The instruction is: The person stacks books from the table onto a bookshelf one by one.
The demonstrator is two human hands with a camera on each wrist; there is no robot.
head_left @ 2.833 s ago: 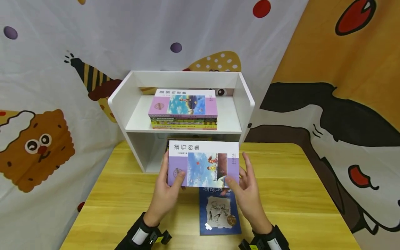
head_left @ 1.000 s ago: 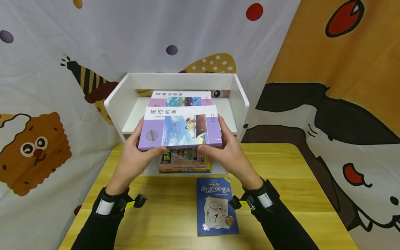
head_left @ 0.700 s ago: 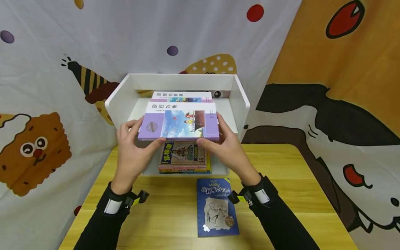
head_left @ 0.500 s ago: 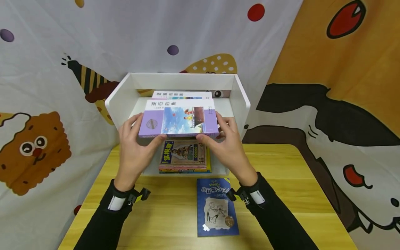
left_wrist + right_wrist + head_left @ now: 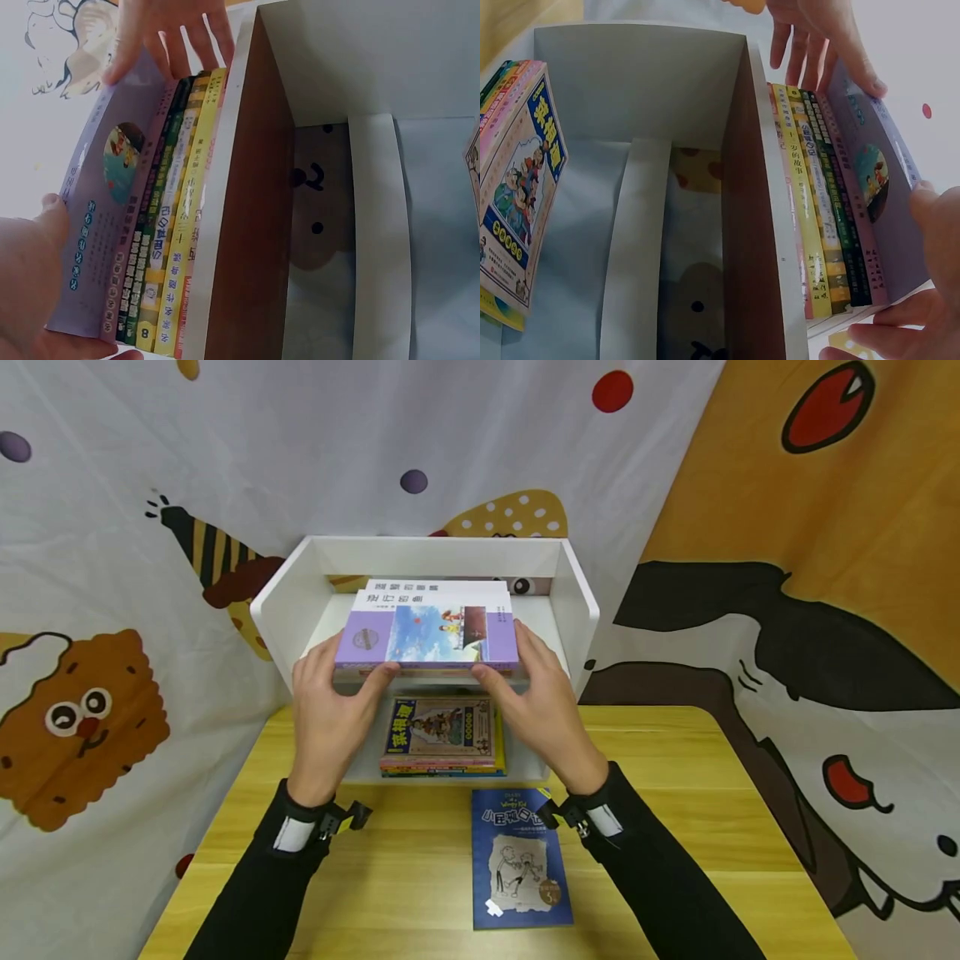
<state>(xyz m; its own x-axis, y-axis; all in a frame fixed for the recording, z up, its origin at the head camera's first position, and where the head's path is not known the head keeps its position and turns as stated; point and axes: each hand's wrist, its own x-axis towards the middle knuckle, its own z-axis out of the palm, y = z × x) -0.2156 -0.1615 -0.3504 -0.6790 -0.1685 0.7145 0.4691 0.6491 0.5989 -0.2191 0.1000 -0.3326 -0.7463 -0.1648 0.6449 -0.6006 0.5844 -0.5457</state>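
Observation:
My left hand (image 5: 326, 718) and right hand (image 5: 547, 710) hold a purple-and-white paperback book (image 5: 435, 639) by its two short sides, thumbs at its front edge. It lies cover up, tipped toward me, over a stack of books on the upper shelf (image 5: 551, 656). Most of that stack is hidden under it in the head view; the white top of another book (image 5: 465, 586) shows behind. In the left wrist view, the stack's pink, green and yellow spines (image 5: 169, 202) stand out against the shelf board. In the right wrist view, the held book (image 5: 892, 232) slants away from the pink-spined top book.
The white two-tier bookshelf (image 5: 581, 618) stands at the table's back, against a printed cloth. Below, several books (image 5: 442, 735) are stacked on the lower tier. A blue comic book (image 5: 521, 868) lies on the wooden table (image 5: 675, 827) in front.
Both hands have carried the purple book up from over the table and back over the upper stack, now covering nearly all of the top book's cover. The blue book has not moved.

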